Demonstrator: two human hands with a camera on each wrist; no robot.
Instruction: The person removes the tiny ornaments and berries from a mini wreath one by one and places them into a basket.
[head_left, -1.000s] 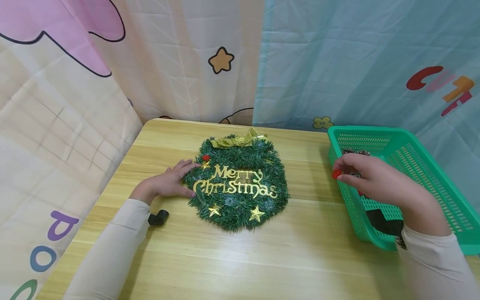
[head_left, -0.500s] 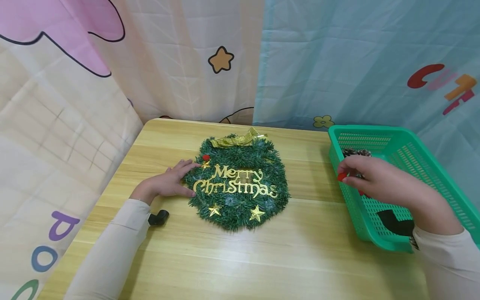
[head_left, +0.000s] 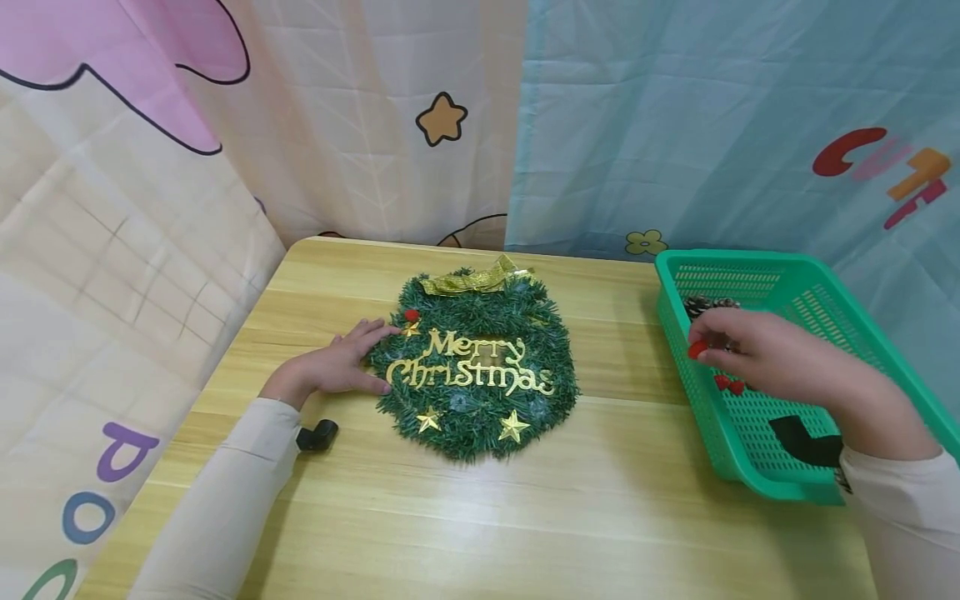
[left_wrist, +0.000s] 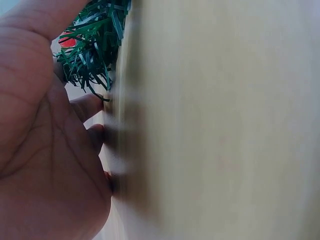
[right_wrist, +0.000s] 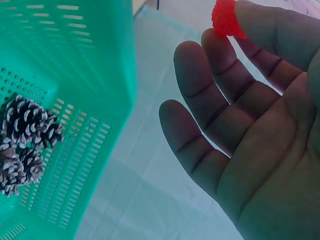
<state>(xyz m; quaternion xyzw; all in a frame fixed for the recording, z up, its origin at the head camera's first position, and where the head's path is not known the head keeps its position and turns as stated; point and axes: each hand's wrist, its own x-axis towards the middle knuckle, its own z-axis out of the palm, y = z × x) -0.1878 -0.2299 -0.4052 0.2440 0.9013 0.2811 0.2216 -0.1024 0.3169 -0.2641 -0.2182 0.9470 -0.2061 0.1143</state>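
A green Christmas wreath lies flat on the table, with gold "Merry Christmas" lettering, gold stars and a gold ribbon at its top. A red berry sits at its upper left. My left hand rests at the wreath's left edge, fingers spread, thumb and fingertips touching the greenery. Over the left side of the green basket, my right hand pinches a small bumpy red berry between thumb and fingertip. The other fingers extend loosely in the right wrist view.
Brown pinecones with pale tips lie in the basket, and small red berries sit nearer its front. The wooden table meets printed curtains at the back and left.
My right hand has shifted a little to the right over the basket, still pinching the red berry. Red berries inside the basket show more fully now. My left hand and the wreath stay put.
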